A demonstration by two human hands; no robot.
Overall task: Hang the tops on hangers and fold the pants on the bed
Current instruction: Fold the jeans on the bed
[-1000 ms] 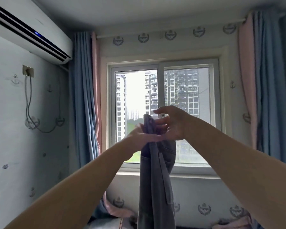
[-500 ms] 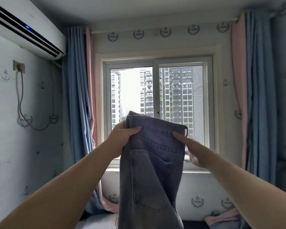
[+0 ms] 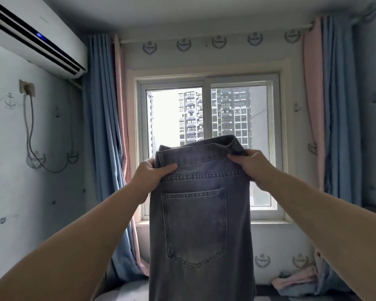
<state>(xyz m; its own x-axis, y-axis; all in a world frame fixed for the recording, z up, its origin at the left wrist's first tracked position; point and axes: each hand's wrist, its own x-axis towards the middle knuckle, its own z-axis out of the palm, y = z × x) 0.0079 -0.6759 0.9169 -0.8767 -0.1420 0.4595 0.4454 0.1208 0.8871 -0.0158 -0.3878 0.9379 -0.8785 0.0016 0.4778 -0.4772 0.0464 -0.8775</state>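
While your left hand (image 3: 152, 175) and right hand (image 3: 251, 167) pinch the waistband ends, faded grey jeans (image 3: 197, 227) hang doubled lengthwise, back pocket facing you, legs cut off at 6 o'clock

One pair of jeans (image 3: 200, 224); two hands, left hand (image 3: 152, 174) and right hand (image 3: 250, 168); one air conditioner (image 3: 30, 33) upper left; one window (image 3: 208, 118); two curtains (image 3: 100, 127).

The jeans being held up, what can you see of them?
The jeans are faded grey-blue denim, seemingly doubled lengthwise, one stitched back pocket facing the camera. They hang upright in front of the window, legs dropping out of frame. The left hand and right hand each grip an end of the waistband.
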